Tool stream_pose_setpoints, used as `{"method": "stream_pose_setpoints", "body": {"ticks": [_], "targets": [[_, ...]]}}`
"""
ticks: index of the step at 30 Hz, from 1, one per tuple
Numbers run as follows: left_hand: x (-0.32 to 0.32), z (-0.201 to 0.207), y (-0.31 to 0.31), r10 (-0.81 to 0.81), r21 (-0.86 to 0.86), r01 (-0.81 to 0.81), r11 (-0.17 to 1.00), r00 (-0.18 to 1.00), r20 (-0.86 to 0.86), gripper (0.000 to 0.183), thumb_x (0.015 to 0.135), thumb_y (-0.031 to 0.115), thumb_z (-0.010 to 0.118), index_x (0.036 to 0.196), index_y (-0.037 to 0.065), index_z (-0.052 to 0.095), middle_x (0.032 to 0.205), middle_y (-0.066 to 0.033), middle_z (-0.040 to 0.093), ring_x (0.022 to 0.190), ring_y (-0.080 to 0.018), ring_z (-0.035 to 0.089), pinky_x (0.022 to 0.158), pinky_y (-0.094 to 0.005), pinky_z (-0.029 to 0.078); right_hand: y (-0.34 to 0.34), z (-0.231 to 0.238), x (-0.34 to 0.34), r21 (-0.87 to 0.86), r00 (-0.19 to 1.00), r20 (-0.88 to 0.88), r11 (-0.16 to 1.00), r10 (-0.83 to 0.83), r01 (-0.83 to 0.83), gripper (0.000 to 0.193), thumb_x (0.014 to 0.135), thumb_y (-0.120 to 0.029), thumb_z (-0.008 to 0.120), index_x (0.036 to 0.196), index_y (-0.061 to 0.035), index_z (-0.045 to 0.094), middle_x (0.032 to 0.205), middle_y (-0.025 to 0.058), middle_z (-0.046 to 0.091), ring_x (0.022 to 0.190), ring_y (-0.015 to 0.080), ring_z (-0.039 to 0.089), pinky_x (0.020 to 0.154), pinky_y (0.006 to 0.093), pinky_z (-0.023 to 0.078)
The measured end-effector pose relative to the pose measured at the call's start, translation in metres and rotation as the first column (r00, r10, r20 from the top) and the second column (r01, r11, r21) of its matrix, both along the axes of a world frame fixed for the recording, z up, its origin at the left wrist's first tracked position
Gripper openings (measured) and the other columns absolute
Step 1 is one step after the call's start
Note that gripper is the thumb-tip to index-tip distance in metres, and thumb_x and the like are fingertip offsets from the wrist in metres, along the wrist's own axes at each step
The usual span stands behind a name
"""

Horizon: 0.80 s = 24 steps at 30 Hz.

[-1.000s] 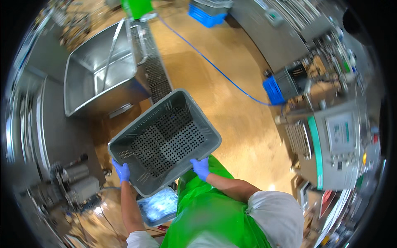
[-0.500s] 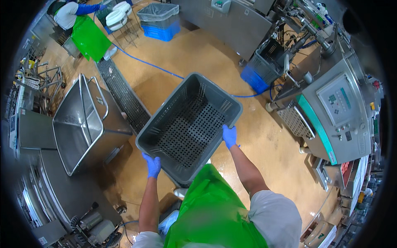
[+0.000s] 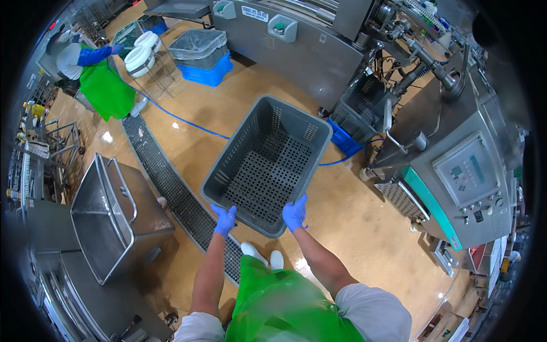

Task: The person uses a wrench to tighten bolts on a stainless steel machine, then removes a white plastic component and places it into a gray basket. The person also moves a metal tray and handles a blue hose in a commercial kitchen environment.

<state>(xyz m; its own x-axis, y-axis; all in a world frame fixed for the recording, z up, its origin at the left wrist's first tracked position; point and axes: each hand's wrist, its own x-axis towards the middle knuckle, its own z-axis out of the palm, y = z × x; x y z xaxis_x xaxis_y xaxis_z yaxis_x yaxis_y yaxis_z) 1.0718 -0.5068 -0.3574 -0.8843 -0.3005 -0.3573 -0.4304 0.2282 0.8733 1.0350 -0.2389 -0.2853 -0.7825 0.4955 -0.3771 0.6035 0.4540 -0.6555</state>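
Between my two gloved hands hangs a grey plastic crate (image 3: 231, 149) with a perforated bottom and slotted walls; nothing lies inside it. My left hand (image 3: 224, 219), in a blue-violet glove, is closed on its near left corner. At the near right side my right hand (image 3: 295, 213), gloved alike, grips the rim. The crate is held off the floor in front of my green apron (image 3: 285, 308), tilted so that its inside faces me. My fingertips are partly hidden behind the crate's wall.
A steel tub cart (image 3: 145, 199) stands on the left beside a floor drain grate (image 3: 171, 191). On the right is a steel machine with a control panel (image 3: 466, 168). Grey crates on a blue base (image 3: 345, 139) and a blue hose (image 3: 194, 126) lie ahead. A co-worker (image 3: 105, 85) stands far left.
The crate has turned slightly, and my right hand has shifted nearer along its rim. The view has tilted up, so the surroundings sit lower and both white boots show.
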Motion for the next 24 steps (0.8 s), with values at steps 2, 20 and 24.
{"method": "stream_pose_setpoints", "body": {"ticks": [2,20,24], "targets": [[-0.046,-0.001,0.002,0.006,0.043,-0.005,0.999,1.000,-0.008,0.103,0.083,0.022,0.063,0.142,-0.009,-0.017,0.152,-0.0242,0.000,0.141,-0.0320,0.003,0.116,-0.0368,-0.001,-0.001,0.000,-0.035,0.021,0.999,-0.018,0.999,-0.029,0.029,0.064,0.080,-0.014,0.051,0.138,-0.0011,0.026,0.108,0.0312,0.059,0.097,0.0457,0.060,0.084,0.0511,0.046],[-0.425,0.022,0.058,-0.093,-0.014,0.092,0.996,0.994,-0.065,0.099,0.075,0.011,0.062,0.141,-0.013,-0.008,0.148,-0.0315,0.012,0.140,-0.0396,0.015,0.117,-0.0394,0.012,0.023,-0.015,-0.358,0.109,0.977,-0.045,0.971,-0.208,0.212,0.064,0.080,-0.016,0.049,0.137,0.0020,0.029,0.111,0.0332,0.059,0.097,0.0476,0.059,0.085,0.0521,0.046],[-0.477,0.029,0.077,-0.154,-0.143,0.153,0.978,0.988,0.002,0.099,0.078,0.016,0.059,0.141,-0.014,-0.012,0.149,-0.0331,0.009,0.141,-0.0413,0.012,0.118,-0.0389,0.011,0.043,-0.042,-0.397,0.164,0.970,-0.128,0.961,-0.204,0.224,0.061,0.080,-0.017,0.049,0.135,0.0022,0.029,0.109,0.0320,0.060,0.097,0.0467,0.060,0.085,0.0511,0.047]]}}
